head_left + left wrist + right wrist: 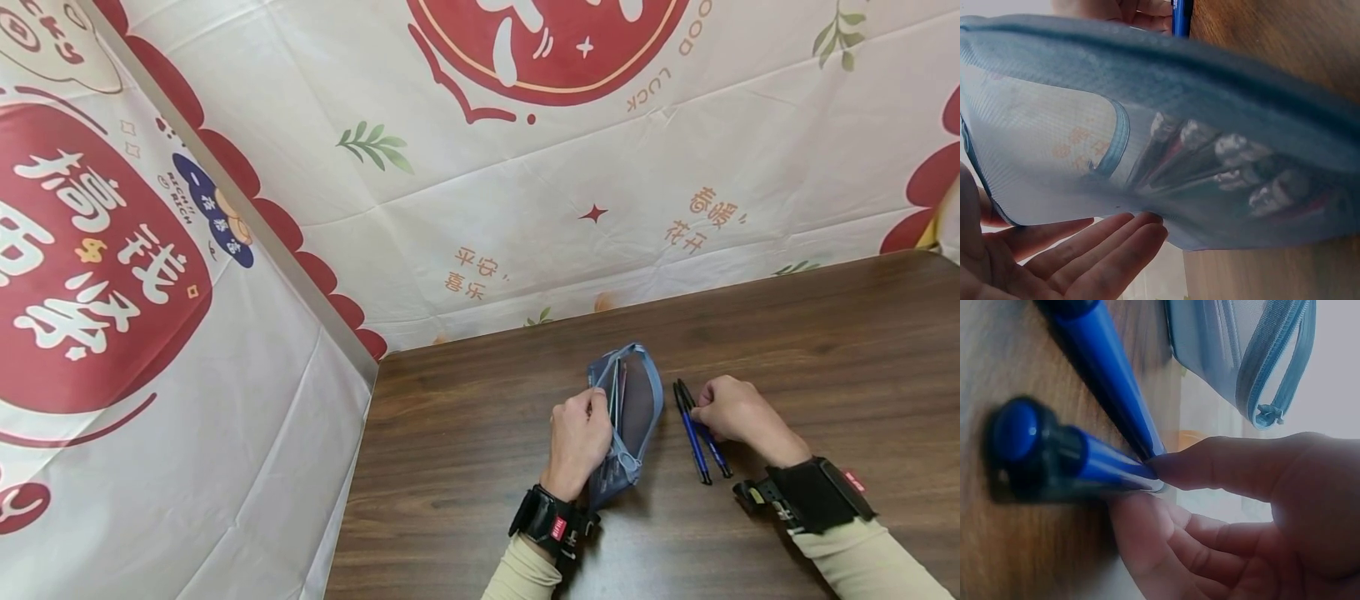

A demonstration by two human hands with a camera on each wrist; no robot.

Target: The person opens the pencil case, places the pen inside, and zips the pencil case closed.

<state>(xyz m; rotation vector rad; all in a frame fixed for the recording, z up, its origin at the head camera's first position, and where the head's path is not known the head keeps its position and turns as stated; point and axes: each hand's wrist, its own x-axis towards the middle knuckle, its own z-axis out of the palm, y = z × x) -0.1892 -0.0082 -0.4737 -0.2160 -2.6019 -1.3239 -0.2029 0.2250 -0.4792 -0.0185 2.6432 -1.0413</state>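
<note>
A blue mesh pencil pouch (648, 392), unzipped and gaping, stands upright on the table. My left hand (581, 433) grips its near left side, fingertips (1147, 234) against the mesh. Several pens (1204, 156) show through the pouch's side in the left wrist view. To the right of the pouch, two blue pens with black ends lie close together. My right hand (742, 417) pinches the right-hand pen (1110, 465) between thumb and index finger. The other pen (693, 442) lies just left of it, its far end near my fingertips.
Both hands work on a dark wood-grain table (450, 467). A white printed cloth (525, 200) hangs along the table's far edge, and another cloth-covered panel (225, 400) closes off the left side. Wrist straps with cameras (817, 496) sit on both forearms.
</note>
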